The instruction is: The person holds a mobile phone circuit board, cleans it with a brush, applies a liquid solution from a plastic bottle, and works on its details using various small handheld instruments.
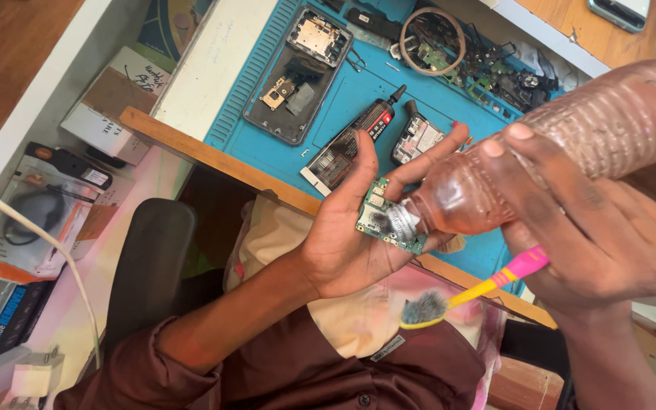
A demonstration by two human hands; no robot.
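Hands fill the middle of the picture. The left hand (351, 235) lies open, palm up, with a small green circuit board (387, 219) resting on its fingers. The fingers are spread, not squeezed around the board. The right hand (594, 235) is wrapped around a clear plastic bottle (563, 152) with brownish liquid inside. The bottle is tipped down so its mouth touches the board. The same hand also holds a yellow and pink toothbrush (480, 287), tucked under the fingers, with dirty grey bristles pointing down to the left.

The far end of the bottle is cut off by the edge of the picture. Most of the toothbrush handle is hidden inside the hand. It is hard to tell if any liquid is coming out.

Behind the hands is a blue work mat (358, 99) on a wooden bench. On the mat lie an opened phone (298, 72) with its insides showing, a black glue tube (354, 140), and a pile of small parts (480, 61) that are too tiny to make out. A black chair (149, 266) stands below the bench. Boxes and packets (39, 220) lie on the left by a white cable (32, 228). The person wears a dark red shirt (298, 364).
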